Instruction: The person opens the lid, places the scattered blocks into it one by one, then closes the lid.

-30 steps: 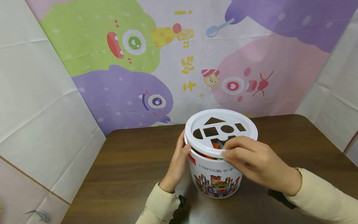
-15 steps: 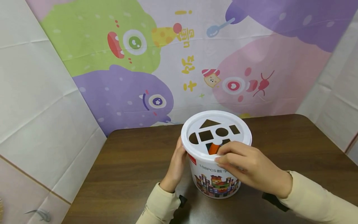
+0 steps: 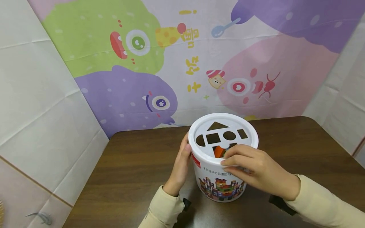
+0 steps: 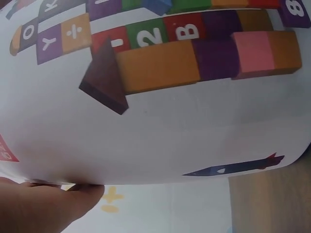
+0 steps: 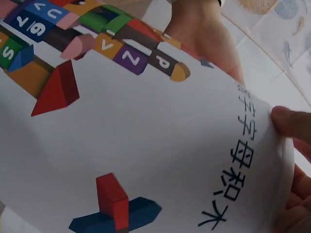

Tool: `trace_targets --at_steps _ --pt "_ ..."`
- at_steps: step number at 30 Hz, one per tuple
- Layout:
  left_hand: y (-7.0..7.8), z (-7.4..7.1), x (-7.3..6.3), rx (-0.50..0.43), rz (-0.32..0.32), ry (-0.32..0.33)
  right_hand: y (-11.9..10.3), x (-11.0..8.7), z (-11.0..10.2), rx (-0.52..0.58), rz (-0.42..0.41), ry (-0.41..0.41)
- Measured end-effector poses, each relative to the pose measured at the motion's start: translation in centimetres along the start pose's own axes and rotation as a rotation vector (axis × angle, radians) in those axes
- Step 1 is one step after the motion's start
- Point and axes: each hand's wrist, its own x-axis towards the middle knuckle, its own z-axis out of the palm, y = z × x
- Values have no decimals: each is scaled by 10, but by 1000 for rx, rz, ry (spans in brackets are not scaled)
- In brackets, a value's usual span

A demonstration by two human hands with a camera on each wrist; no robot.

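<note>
A white bucket (image 3: 212, 177) printed with colourful blocks stands upright on the table. Its white lid (image 3: 195, 152), cut with several shaped holes, sits over the top. Through one hole an orange block (image 3: 219, 151) shows. My left hand (image 3: 179, 169) rests against the bucket's left side with the thumb just under the lid's rim; its other fingers are partly hidden behind the bucket. At the front right, my right hand (image 3: 258, 167) pinches the lid's edge. In the right wrist view, the right thumb (image 5: 291, 122) lies at the rim, and the left hand (image 5: 206, 39) appears behind the bucket.
The dark wooden table (image 3: 128, 177) extends around the bucket. Behind it hangs a cloth (image 3: 196, 104) with cartoon monsters, close to the table's back edge. Pale panels (image 3: 51, 104) stand on both sides.
The lid's front edge has come down, covering the gap where blocks showed earlier. My right hand has moved slightly left and down with it. The left hand stays at the bucket's side.
</note>
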Motion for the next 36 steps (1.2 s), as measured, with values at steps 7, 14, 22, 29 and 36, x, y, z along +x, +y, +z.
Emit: trace_targets --at_steps 7,14,22,29,36 --pt "4 3 0 5 3 10 13 -8 -3 17 100 135" --pt "8 4 -1 23 -27 28 36 -30 -16 -100 530 151" --pt "10 4 -1 38 7 -7 44 -39 -21 -85 736 44" --pt "10 3 0 47 -13 -22 49 -45 -14 -40 722 136" --pt "11 4 -1 30 -11 -33 50 -51 -8 3 697 187"
